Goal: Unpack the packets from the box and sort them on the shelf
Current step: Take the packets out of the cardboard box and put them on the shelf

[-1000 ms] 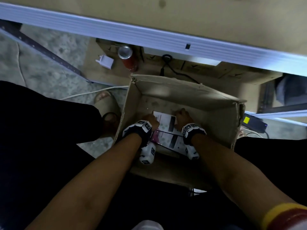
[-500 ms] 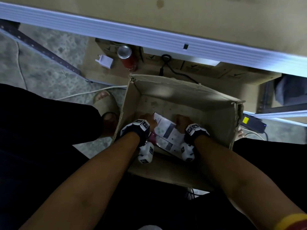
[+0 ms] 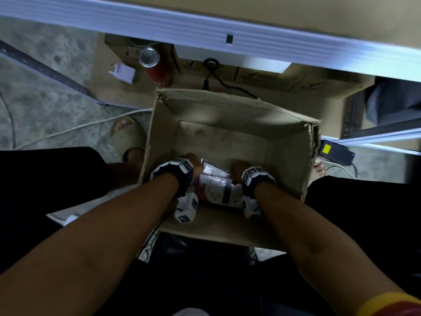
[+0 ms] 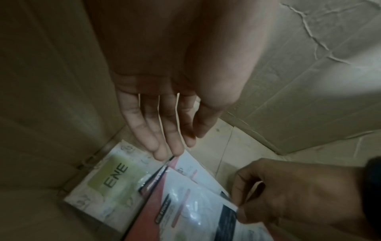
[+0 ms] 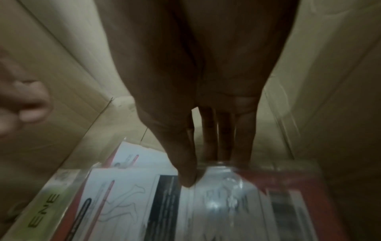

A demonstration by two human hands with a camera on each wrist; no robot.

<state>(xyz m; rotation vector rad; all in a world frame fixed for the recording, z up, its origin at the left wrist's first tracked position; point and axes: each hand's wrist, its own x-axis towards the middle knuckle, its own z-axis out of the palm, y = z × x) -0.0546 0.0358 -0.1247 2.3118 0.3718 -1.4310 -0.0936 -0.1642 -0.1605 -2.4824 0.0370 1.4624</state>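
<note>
An open cardboard box [image 3: 227, 106] stands on the floor between my legs. Inside, by its near wall, lie several flat packets. A white and red packet in clear plastic [image 3: 216, 190] [image 4: 185, 203] [image 5: 216, 195] is tilted up on top. A green packet marked ENE [image 4: 107, 179] [image 5: 41, 203] lies flat below it in the box corner. My right hand [image 3: 237, 168] [image 5: 202, 166] pinches the top packet's edge, thumb above and fingers behind. My left hand [image 3: 192, 161] [image 4: 164, 146] hangs with straight fingers, their tips at the packet's far corner. The shelf edge [image 3: 205, 28] runs across the top.
Beyond the box, on flattened cardboard, stand a red can [image 3: 157, 67] and a white adapter [image 3: 124, 73], with a black cable [image 3: 218, 80] beside them. A black device with a yellow label [image 3: 335, 151] lies at the right. My sandalled foot [image 3: 129, 135] is left of the box.
Both hands have drawn back toward the box's near wall. The top packets, lying flat a second ago, now tilt up between my hands, and the far floor of the box is bare.
</note>
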